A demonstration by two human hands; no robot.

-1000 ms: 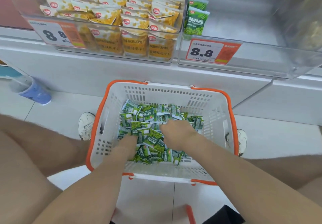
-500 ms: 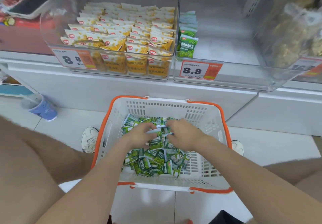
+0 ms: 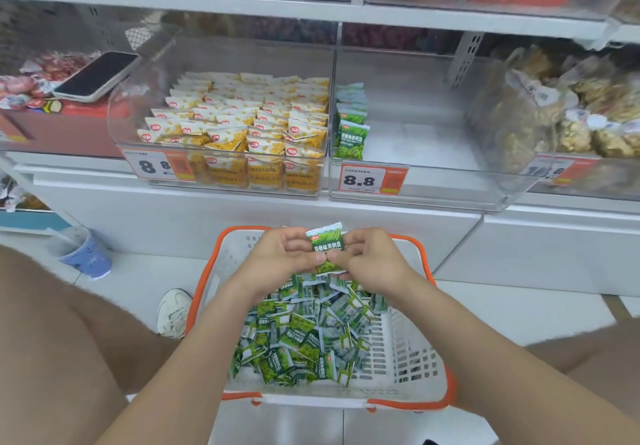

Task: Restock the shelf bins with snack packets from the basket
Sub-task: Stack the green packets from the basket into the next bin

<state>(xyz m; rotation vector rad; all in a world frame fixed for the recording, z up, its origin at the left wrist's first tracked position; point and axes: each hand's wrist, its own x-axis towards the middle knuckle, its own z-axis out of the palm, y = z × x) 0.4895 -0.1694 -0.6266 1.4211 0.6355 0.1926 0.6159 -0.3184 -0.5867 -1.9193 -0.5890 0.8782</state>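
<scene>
While the basket (image 3: pixel 412 358) sits near, the left hand (image 3: pixel 280 257) and right hand (image 3: pixel 370 259) pinch one green packet (image 3: pixel 325 243). Their fingers (image 3: pixel 306 260) curl round it.

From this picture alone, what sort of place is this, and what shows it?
Most likely a shop's snack aisle: clear shelf bins of snack packets, orange price tags reading 8.8, a shopping basket.

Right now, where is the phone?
The phone lies upper left in the head view, on the red box, just left of the yellow packets.
</scene>
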